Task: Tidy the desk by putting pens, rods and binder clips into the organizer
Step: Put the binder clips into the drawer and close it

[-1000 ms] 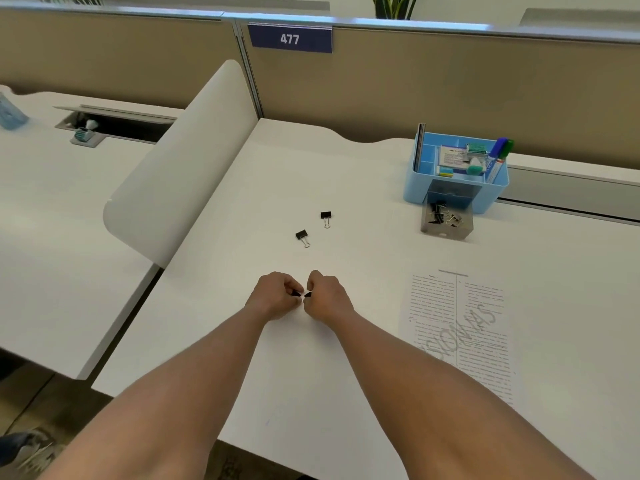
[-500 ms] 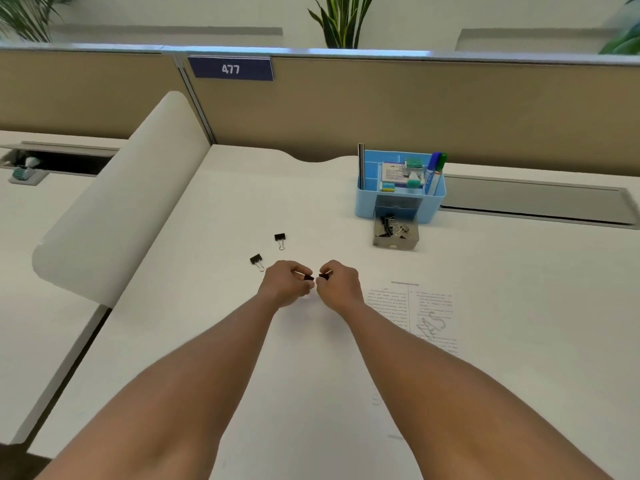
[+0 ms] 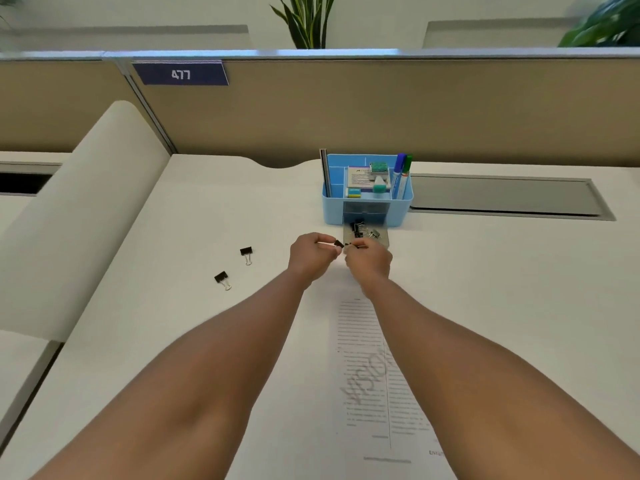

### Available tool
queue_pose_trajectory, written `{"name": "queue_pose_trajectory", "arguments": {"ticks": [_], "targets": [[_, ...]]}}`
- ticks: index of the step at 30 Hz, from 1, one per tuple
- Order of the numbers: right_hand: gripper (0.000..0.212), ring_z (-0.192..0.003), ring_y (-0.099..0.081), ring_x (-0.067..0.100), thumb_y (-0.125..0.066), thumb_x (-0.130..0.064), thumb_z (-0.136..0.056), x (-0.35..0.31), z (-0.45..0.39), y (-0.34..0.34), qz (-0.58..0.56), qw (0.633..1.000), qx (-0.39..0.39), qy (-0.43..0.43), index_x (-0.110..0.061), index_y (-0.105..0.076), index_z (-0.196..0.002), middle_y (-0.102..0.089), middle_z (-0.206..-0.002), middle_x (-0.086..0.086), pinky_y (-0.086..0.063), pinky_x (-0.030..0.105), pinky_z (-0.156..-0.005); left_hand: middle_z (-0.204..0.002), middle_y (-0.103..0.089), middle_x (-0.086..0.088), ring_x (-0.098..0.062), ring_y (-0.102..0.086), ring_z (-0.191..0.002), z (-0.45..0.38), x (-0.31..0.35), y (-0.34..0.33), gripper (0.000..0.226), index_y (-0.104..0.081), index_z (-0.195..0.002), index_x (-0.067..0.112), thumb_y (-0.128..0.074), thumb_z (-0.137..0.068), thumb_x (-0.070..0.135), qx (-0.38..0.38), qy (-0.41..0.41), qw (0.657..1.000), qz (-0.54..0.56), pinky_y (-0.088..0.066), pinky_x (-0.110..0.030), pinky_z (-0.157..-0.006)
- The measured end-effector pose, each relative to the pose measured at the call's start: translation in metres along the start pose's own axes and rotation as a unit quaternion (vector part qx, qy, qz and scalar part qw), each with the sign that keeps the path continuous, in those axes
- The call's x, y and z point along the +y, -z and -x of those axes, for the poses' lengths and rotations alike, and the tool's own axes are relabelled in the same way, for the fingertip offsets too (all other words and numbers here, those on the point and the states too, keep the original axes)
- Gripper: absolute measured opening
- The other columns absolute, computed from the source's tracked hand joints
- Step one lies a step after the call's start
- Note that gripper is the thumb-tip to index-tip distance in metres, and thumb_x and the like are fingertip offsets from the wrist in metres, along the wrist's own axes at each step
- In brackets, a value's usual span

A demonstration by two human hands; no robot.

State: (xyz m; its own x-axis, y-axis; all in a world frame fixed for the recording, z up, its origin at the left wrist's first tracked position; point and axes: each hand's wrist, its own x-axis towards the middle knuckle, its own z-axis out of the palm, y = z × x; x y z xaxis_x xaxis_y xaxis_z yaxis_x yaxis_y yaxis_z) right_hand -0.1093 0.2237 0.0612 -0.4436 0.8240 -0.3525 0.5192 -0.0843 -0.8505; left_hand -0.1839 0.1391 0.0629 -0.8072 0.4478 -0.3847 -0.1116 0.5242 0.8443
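A blue desk organizer (image 3: pixel 332 209) stands at the back of the white desk, with a blue pen (image 3: pixel 399 174) and a green pen upright in it. Its clear drawer (image 3: pixel 383 241) is pulled out in front and holds several binder clips. My left hand (image 3: pixel 311 255) pinches a small black binder clip (image 3: pixel 338 243) just in front of the drawer. My right hand (image 3: pixel 367 260) pinches another black clip (image 3: pixel 350 244) beside it, at the drawer's near edge. Two more black binder clips lie on the desk to the left, one nearer the organizer (image 3: pixel 246 253) and one closer to me (image 3: pixel 222 278).
A printed sheet of paper (image 3: pixel 370 375) lies on the desk under my right forearm. A grey cable hatch (image 3: pixel 502 195) is set into the desk right of the organizer. A curved white divider (image 3: pixel 79 216) stands on the left, a beige partition behind.
Both hands, each pinching a clip, have moved forward from the middle of the desk to the pulled-out drawer. The view has shifted so the organizer is now centred.
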Motion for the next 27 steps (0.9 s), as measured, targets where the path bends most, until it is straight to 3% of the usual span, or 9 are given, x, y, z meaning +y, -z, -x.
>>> {"name": "queue_pose_trajectory", "arguments": {"ticks": [3,6,11,17,19,22,27], "targets": [[0.017,-0.086,-0.058,0.016,-0.059,-0.008,-0.088,-0.007,-0.014,0.009,-0.013,1.000,0.024,0.006,-0.014,-0.072,-0.098,-0.067,-0.101,0.002,-0.048,0.025,-0.070,-0.096,-0.073,-0.001,-0.014,-0.068,-0.093,-0.011,0.015,-0.010,0.024,-0.071,-0.107,0.018,-0.076,-0.083,0.020,0.004,-0.009,1.000,-0.014,-0.049,-0.021,-0.070],[0.021,-0.087,-0.056,0.014,-0.059,-0.008,-0.089,-0.012,-0.027,0.014,-0.015,0.999,0.039,0.003,-0.012,-0.070,-0.106,-0.068,-0.108,0.004,-0.046,0.023,-0.071,-0.100,-0.072,-0.001,-0.012,-0.066,-0.089,-0.023,0.025,-0.019,0.025,-0.070,-0.110,0.017,-0.075,-0.085,0.018,0.002,-0.017,1.000,-0.018,-0.049,-0.018,-0.067],[0.028,-0.090,-0.052,0.015,-0.059,-0.008,-0.090,-0.012,-0.044,0.018,-0.004,0.999,0.047,-0.018,-0.012,-0.065,-0.118,-0.061,-0.117,0.005,-0.047,0.025,-0.074,-0.109,-0.071,-0.004,-0.015,-0.067,-0.096,-0.040,0.030,-0.028,0.031,-0.069,-0.117,0.015,-0.072,-0.087,0.012,-0.001,-0.016,1.000,-0.018,-0.050,-0.019,-0.076],[0.026,-0.093,-0.060,0.022,-0.060,-0.007,-0.087,0.004,-0.053,0.023,0.018,0.994,0.101,-0.049,-0.008,-0.065,-0.112,-0.064,-0.113,0.008,-0.054,0.030,-0.077,-0.111,-0.070,0.000,-0.016,-0.065,-0.101,-0.050,0.018,-0.025,0.029,-0.066,-0.117,0.018,-0.069,-0.089,0.014,0.087,-0.002,0.996,-0.006,-0.053,-0.031,-0.093],[0.030,-0.102,-0.061,0.026,-0.062,-0.010,-0.085,0.010,-0.056,0.024,0.021,0.990,0.123,-0.067,-0.008,-0.062,-0.115,-0.062,-0.117,0.010,-0.055,0.037,-0.085,-0.117,-0.066,0.000,-0.016,-0.061,-0.101,-0.053,0.019,-0.022,0.034,-0.060,-0.123,0.019,-0.069,-0.090,0.019,0.113,0.012,0.993,-0.002,-0.053,-0.037,-0.095],[0.033,-0.105,-0.060,0.029,-0.061,-0.015,-0.084,0.014,-0.057,0.024,0.005,0.986,0.127,-0.107,-0.010,-0.060,-0.117,-0.057,-0.120,0.011,-0.054,0.043,-0.088,-0.133,-0.059,-0.004,-0.022,-0.057,-0.116,-0.058,0.025,-0.021,0.044,-0.052,-0.133,0.017,-0.065,-0.093,0.030,0.140,0.040,0.989,0.004,-0.051,-0.040,-0.099],[0.029,-0.095,-0.062,0.026,-0.054,-0.021,-0.091,0.019,-0.061,0.021,-0.021,0.982,0.106,-0.155,-0.011,-0.060,-0.117,-0.059,-0.117,0.009,-0.057,0.037,-0.080,-0.143,-0.051,-0.005,-0.025,-0.051,-0.127,-0.063,0.039,-0.023,0.049,-0.044,-0.143,0.017,-0.045,-0.101,0.043,0.168,0.089,0.981,0.035,-0.047,-0.033,-0.095]]}}
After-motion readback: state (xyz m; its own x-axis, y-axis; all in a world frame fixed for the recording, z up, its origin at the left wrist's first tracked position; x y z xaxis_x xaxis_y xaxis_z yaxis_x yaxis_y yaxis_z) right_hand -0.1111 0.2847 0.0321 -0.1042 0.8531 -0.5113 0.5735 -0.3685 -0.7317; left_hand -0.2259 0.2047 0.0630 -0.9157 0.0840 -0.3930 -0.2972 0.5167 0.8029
